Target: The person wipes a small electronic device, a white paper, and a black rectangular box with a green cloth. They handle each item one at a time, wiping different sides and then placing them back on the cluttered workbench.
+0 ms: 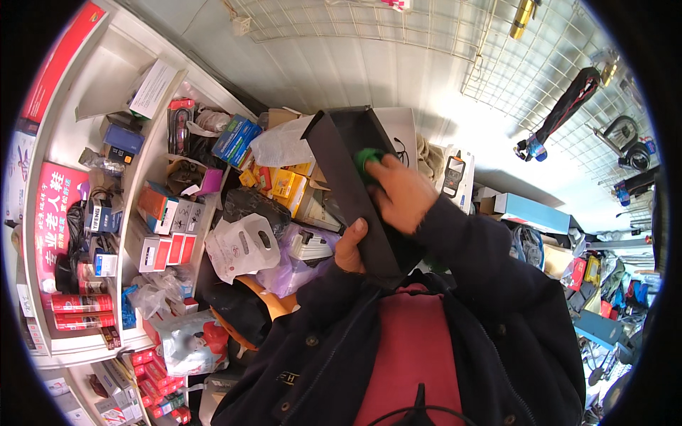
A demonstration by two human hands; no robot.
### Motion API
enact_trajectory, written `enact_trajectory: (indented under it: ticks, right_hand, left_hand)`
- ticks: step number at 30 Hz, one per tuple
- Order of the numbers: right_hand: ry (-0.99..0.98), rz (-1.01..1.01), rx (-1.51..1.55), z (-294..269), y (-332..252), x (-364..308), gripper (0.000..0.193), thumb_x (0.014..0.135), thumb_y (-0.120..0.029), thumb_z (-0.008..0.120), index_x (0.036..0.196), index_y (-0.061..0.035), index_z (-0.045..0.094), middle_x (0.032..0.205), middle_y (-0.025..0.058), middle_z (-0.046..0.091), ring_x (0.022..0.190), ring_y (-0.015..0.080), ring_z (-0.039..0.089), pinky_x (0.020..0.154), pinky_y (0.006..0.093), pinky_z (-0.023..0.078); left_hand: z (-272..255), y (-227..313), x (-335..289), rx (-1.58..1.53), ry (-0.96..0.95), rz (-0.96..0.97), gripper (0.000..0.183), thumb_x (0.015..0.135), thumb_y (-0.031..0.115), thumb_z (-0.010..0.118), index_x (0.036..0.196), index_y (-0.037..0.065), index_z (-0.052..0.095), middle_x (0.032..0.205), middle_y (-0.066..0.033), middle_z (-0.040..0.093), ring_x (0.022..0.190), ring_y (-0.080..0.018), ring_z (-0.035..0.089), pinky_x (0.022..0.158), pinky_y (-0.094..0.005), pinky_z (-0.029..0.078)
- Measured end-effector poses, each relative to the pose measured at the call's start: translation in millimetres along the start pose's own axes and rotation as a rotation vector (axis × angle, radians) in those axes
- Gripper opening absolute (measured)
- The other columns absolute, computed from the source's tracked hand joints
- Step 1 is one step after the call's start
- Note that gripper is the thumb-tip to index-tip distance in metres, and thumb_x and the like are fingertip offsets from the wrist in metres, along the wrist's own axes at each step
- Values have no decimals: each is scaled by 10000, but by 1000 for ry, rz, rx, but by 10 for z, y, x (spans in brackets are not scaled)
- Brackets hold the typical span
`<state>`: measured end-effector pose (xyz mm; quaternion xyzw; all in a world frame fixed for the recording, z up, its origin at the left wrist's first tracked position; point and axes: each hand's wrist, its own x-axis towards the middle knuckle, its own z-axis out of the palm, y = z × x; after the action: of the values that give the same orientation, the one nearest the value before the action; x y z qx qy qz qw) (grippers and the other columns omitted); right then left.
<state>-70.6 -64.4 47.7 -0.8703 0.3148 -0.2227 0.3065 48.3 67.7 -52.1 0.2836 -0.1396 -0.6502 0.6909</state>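
A long, open black box (334,153) is tilted in front of my chest. My left hand (351,247) grips its near left side, the thumb over the rim. Inside the box, my right hand (403,190) has its fingers closed on a green cloth-like item (367,163), mostly covered by the fingers, so its exact kind is unclear. Just left of the box are a clear plastic bag (282,147) and several yellow boxes (288,188). A white plastic carrier bag (241,248) lies left of my left hand.
White shelves (131,213) on the left hold many small boxes and bags. A wire grid (426,28) with hanging goods covers the back wall. A handheld device with a screen (452,174) stands right of the black box. Further right are a light blue box (533,211) and heaped packets.
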Motion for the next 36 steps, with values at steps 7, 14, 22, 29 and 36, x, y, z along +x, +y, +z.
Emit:
enact_trajectory:
  ticks: [7, 14, 22, 29, 36]
  right_hand:
    - [-273, -116, 41, 14, -152, -281, 288, 898, -167, 629, 1172, -85, 666, 977, 183, 614, 854, 435, 674, 757, 535, 550]
    - [221, 190, 711, -357, 332, -410, 327, 990, -155, 679, 1237, 58, 654, 1023, 114, 742, 942, 170, 687, 847, 334, 553]
    - [75, 491, 614, -81, 601, -1216, 678, 885, -333, 840, 1414, 11, 590, 1133, 88, 719, 1032, 151, 657, 925, 343, 550]
    - [163, 326, 327, 154, 520, -1265, 788, 830, -323, 865, 1444, -1, 490, 1151, 193, 665, 1032, 303, 673, 930, 376, 525]
    - [134, 574, 1039, 147, 827, -1155, 534, 1042, -288, 674, 1446, 25, 519, 1280, 83, 662, 1137, 156, 624, 993, 316, 505]
  left_hand:
    - [-31, 167, 97, -51, -53, 135, 680, 1005, 492, 615, 1473, 15, 488, 1419, -166, 594, 1330, -326, 572, 1166, -454, 438]
    - [-191, 238, 55, -92, 25, 194, 800, 980, 504, 664, 1550, 0, 416, 1491, -210, 558, 1331, -365, 582, 1177, -501, 439]
    - [-427, 346, 9, 103, 121, 249, 771, 1015, 557, 603, 1554, 34, 429, 1504, -191, 556, 1346, -358, 580, 1162, -503, 460]
    - [-194, 3, 407, -8, 58, -11, 772, 998, 537, 645, 1526, 11, 446, 1445, -202, 597, 1298, -352, 613, 1130, -498, 487]
    - [-77, -39, 797, -144, -68, -335, 743, 981, 467, 702, 1507, -5, 470, 1413, -195, 620, 1264, -319, 635, 1095, -454, 518]
